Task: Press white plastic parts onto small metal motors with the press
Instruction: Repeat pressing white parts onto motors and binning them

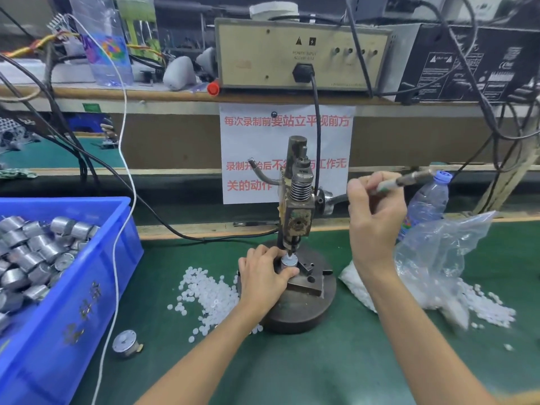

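Pressing step in hand: motor (pixel 288 262) seated on the fixture block of the press (pixel 297 217), directly under the ram tip, a white plastic part apparently on its top
Left hand (pixel 263 277): fingers pinched round the motor, steadying it on the block
Right hand (pixel 375 206): fist closed round the press lever (pixel 409 180), raised beside the press head
Next move, by judgement: lever pulled down so the ram seats the part; left fingertips lie very near the ram and want keeping clear
Blue bin (pixel 87 290), left of the press: heaped with metal motors
Clear plastic bag (pixel 438 258), right of the press: white parts inside, spilling onto the green mat (pixel 321 369)
Loose parts pile (pixel 204 293): on the mat, touching the press base
Single motor (pixel 126 344): on the mat, just beside the bin
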Available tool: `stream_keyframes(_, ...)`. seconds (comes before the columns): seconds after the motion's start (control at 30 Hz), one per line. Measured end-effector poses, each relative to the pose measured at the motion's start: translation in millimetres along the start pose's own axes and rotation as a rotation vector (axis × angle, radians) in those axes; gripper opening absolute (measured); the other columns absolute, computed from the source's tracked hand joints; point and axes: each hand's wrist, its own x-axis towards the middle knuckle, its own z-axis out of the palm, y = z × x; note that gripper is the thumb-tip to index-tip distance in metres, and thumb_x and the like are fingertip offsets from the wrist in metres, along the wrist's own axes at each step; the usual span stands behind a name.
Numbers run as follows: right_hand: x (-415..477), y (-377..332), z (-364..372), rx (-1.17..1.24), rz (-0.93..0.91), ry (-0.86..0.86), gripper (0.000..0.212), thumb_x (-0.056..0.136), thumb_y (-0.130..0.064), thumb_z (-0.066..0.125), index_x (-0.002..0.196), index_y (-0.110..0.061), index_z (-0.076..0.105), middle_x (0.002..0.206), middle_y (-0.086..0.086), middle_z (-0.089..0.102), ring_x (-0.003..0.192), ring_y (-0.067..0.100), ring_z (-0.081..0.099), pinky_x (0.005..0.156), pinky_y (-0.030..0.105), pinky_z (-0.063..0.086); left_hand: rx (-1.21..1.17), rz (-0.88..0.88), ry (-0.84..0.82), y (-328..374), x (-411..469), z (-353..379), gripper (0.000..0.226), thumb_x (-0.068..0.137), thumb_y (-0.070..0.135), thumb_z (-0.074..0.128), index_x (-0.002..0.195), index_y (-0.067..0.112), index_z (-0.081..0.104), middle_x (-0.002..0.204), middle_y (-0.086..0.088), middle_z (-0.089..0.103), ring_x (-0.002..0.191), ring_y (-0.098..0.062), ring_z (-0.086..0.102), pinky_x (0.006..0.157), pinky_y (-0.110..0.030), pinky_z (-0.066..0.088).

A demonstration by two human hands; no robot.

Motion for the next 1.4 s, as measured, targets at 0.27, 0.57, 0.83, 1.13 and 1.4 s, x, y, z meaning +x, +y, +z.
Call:
stream_keyframes(0.27, -6.2, 8.1, 9.6, 0.053, -0.019, 0.100, 0.020, 0.088, -0.006, 0.049, 0.087, -0.024, 0.042, 0.078, 0.003, 0.044, 0.062, 0.018, 0.039, 0.064, 0.037, 0.035, -0.001, 0.018, 0.015, -1.1, -1.8, 0.2, 0.041, 0.076, 0.053, 0.066, 0.108, 0.027, 0.064, 0.099, 0.010, 0.054, 0.098, -0.012, 0.042, 0.076, -0.024, 0.015)
stream_keyframes(0.57, 31.6, 9.9, 32.8, -0.096, 0.199, -0.027, 0.053, 0.093, 0.000, 0.044, 0.144, -0.010, 0.033, 0.121, -0.005, 0.051, 0.083, 0.012, 0.049, 0.078, 0.030, 0.049, 0.026, 0.013, 0.004, 1.3, -4.4, -1.8, 0.041, 0.078, 0.053, 0.065, 0.111, 0.028, 0.062, 0.103, 0.009, 0.056, 0.100, -0.014, 0.043, 0.077, -0.024, 0.016)
stream_keyframes(0.83, -55.2, 53.3, -16.8, -0.248, 0.380, -0.081, 0.036, 0.087, 0.007, 0.047, 0.094, -0.026, 0.060, 0.092, -0.008, 0.065, 0.087, 0.012, 0.060, 0.078, 0.024, 0.049, 0.058, 0.028, -0.003, 2.2, -4.9, -6.3, 0.038, 0.076, 0.053, 0.067, 0.106, 0.030, 0.064, 0.107, 0.011, 0.058, 0.102, -0.012, 0.042, 0.074, -0.025, 0.014)
stream_keyframes(1.13, -102.0, 63.1, -65.0, -0.265, 0.746, -0.270, 0.024, 0.094, -0.004, 0.048, 0.090, -0.023, 0.061, 0.088, -0.002, 0.069, 0.065, 0.003, 0.065, 0.049, 0.015, 0.045, -0.138, 0.101, -0.029, 29.1, -54.5, -4.0, 0.029, 0.071, 0.048, 0.073, 0.096, 0.039, 0.061, 0.095, 0.026, 0.052, 0.102, -0.004, 0.039, 0.076, -0.023, 0.015)
stream_keyframes(1.4, -111.1, 28.6, -134.4, -0.174, 0.869, -0.186, 0.023, 0.095, -0.009, 0.048, 0.085, -0.017, 0.067, 0.077, 0.000, 0.070, 0.058, 0.009, 0.061, 0.049, 0.021, 0.044, -0.371, 0.262, -0.251, 86.1, -95.5, 15.7, 0.029, 0.074, 0.035, 0.074, 0.094, 0.035, 0.052, 0.095, 0.020, 0.058, 0.091, 0.009, 0.048, 0.082, -0.024, 0.025)
